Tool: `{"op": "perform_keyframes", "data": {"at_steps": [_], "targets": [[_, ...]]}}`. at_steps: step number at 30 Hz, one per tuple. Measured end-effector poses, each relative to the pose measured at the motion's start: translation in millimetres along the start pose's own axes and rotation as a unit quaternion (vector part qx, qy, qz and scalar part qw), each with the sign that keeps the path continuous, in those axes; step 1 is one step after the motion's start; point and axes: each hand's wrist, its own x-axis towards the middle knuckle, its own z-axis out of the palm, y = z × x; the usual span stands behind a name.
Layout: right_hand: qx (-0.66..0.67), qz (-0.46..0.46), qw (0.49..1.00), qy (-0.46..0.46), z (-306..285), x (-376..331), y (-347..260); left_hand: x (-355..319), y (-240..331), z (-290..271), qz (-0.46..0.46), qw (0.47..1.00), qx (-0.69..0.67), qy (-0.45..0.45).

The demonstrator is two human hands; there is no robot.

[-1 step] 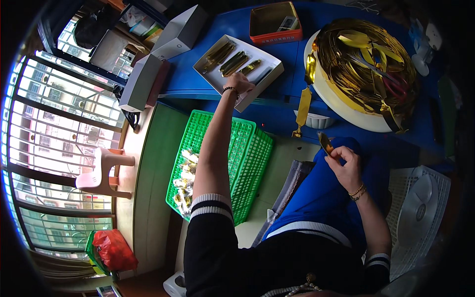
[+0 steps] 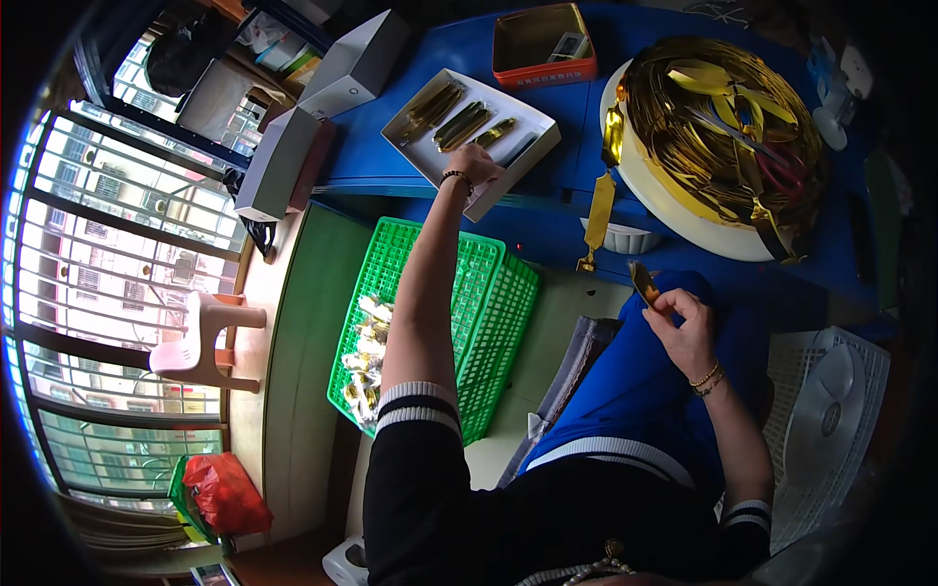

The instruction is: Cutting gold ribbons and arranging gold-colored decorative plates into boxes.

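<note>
My left hand [image 2: 473, 166] reaches over the near side of a shallow white box [image 2: 540, 145] on the blue table, its fingers curled down inside. Just beyond the fingers are bundles of flat gold strips [image 2: 460, 125], sorted in separate piles. What those fingertips hold, if anything, is hidden. Over my lap, my right hand [image 2: 681, 322] pinches a short gold foil strip [image 2: 642, 281] between thumb and fingers, one end pointing up. On the right a large coil of gold foil ribbon [image 2: 674, 146] sits on a round cream base [image 2: 674, 220], its loose end hanging over the table edge.
Below my left forearm stands a green plastic basket [image 2: 489, 322] with shiny gold packets [image 2: 369, 352] in it. A red tin [image 2: 544, 73] is at the back. Scissors with dark red handles [image 2: 782, 171] lie on the coil. White-grey boxes [image 2: 357, 63] stand at the left.
</note>
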Motion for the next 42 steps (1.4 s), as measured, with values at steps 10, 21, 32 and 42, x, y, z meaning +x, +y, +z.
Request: {"op": "perform_keyframes", "data": {"at_steps": [10, 21, 32, 42], "targets": [[-0.010, -0.007, 1.000, 0.007, -2, -2, 3, -2, 15, -6, -0.054, 0.995, 0.086, 0.025], [-0.008, 0.017, 1.000, -0.002, -12, -11, 5, -15, 18, -7, 0.042, 0.954, 0.260, 0.144], [0.087, 0.071, 0.994, -0.005, -25, -12, 7, -143, 92, 26, 0.056, 0.722, -0.683, -0.093], [0.378, 0.167, 0.910, -0.041, -25, -3, 21, -253, 156, 160, -0.095, 0.659, -0.705, -0.242]]}}
